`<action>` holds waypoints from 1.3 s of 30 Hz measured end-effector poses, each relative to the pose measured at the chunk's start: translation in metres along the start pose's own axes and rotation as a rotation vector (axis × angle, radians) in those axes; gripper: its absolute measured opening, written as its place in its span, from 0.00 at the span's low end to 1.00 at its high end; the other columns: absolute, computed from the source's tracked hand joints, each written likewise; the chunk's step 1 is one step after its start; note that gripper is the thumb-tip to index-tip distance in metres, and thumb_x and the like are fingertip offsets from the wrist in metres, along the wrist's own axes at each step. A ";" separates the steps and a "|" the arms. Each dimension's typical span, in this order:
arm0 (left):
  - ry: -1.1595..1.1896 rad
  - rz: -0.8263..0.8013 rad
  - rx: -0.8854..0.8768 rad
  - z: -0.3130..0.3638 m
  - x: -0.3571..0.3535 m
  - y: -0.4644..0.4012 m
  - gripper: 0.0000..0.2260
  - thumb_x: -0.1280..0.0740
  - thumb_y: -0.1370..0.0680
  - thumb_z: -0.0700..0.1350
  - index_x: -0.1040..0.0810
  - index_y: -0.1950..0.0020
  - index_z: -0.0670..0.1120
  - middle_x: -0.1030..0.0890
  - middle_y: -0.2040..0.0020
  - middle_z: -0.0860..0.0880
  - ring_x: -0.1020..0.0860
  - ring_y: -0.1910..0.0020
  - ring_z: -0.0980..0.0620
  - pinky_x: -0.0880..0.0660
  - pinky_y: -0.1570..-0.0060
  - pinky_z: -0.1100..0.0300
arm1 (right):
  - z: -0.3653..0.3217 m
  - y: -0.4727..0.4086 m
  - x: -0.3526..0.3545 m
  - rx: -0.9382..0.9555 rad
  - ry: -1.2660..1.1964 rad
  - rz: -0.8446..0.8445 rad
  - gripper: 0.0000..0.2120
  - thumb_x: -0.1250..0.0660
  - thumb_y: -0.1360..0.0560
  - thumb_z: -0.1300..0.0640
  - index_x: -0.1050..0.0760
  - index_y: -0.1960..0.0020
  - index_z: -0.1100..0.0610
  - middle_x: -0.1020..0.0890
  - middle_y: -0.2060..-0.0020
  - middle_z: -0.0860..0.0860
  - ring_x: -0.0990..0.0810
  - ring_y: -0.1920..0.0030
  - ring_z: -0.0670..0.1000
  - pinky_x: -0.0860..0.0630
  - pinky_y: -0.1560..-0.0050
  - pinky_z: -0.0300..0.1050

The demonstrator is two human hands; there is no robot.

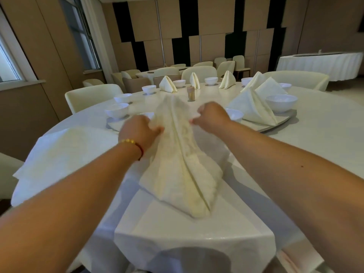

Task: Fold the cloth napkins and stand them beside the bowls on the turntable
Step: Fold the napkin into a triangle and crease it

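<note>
In the head view, a cream napkin (177, 154) stood as a tall pleated cone on the desk (325, 134) at the centre of the frame, its base toward the lower edge. The left hand (139, 131) pinched its left side with curled fingers, and the right hand (212, 115) pinched the right side near the top. Behind them lay the turntable (283, 121), carrying white bowls (281, 102) and folded napkins (252, 107) standing beside them at the upper right. A flat cloth (59, 154) lay at the left.
</note>
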State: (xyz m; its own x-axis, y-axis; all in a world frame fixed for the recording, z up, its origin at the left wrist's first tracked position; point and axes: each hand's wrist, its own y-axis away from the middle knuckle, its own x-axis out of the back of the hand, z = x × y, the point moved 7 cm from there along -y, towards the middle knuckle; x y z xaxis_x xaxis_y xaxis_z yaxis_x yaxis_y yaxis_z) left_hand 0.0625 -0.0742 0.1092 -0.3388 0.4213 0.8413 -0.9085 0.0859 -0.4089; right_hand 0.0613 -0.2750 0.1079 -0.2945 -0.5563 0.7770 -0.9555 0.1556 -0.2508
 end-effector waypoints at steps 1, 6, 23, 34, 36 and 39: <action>0.001 0.079 -0.043 0.015 0.026 -0.009 0.19 0.34 0.24 0.57 0.26 0.63 0.42 0.25 0.65 0.47 0.23 0.57 0.43 0.32 0.59 0.55 | -0.014 0.001 0.028 0.042 -0.043 0.083 0.10 0.30 0.26 0.50 0.25 0.58 0.56 0.24 0.62 0.49 0.24 0.56 0.54 0.32 0.64 0.40; 0.060 0.369 -0.273 0.078 0.127 -0.007 0.18 0.32 0.25 0.58 0.25 0.61 0.43 0.24 0.65 0.47 0.25 0.63 0.47 0.28 0.62 0.55 | -0.059 0.032 0.131 0.156 -0.150 0.298 0.13 0.28 0.26 0.48 0.26 0.63 0.55 0.25 0.68 0.49 0.27 0.69 0.47 0.32 0.68 0.40; 0.010 -0.465 -0.170 0.009 -0.041 0.143 0.23 0.29 0.34 0.64 0.23 0.63 0.43 0.21 0.61 0.46 0.23 0.62 0.50 0.27 0.59 0.54 | 0.048 0.169 -0.010 0.068 0.343 -0.327 0.23 0.30 0.28 0.45 0.38 0.70 0.55 0.33 0.71 0.49 0.36 0.71 0.47 0.42 0.70 0.43; 0.007 -0.435 -0.053 0.009 -0.045 0.119 0.23 0.27 0.32 0.60 0.34 0.74 0.48 0.35 0.76 0.52 0.34 0.74 0.54 0.38 0.70 0.61 | 0.052 0.141 -0.024 0.079 0.484 -0.295 0.16 0.37 0.24 0.42 0.33 0.65 0.50 0.25 0.64 0.46 0.26 0.61 0.48 0.34 0.62 0.42; 0.022 -0.437 -0.016 0.005 -0.048 0.113 0.22 0.27 0.32 0.60 0.33 0.73 0.48 0.34 0.75 0.52 0.33 0.74 0.54 0.37 0.70 0.62 | 0.054 0.134 -0.027 0.063 0.498 -0.301 0.17 0.37 0.24 0.42 0.33 0.65 0.50 0.25 0.64 0.46 0.26 0.61 0.49 0.33 0.62 0.42; 0.065 -0.440 0.043 0.002 -0.052 0.109 0.22 0.26 0.32 0.59 0.32 0.74 0.47 0.34 0.76 0.51 0.33 0.74 0.54 0.37 0.70 0.62 | 0.057 0.127 -0.029 0.056 0.527 -0.296 0.18 0.37 0.24 0.41 0.33 0.65 0.51 0.25 0.65 0.46 0.25 0.60 0.49 0.34 0.64 0.42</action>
State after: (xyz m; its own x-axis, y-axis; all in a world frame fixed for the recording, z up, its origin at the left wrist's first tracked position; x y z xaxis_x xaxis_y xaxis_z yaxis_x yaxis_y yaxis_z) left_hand -0.0191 -0.0887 0.0217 0.0975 0.4093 0.9072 -0.9726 0.2327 -0.0005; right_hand -0.0508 -0.2859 0.0207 0.0006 -0.0883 0.9961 -1.0000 0.0049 0.0010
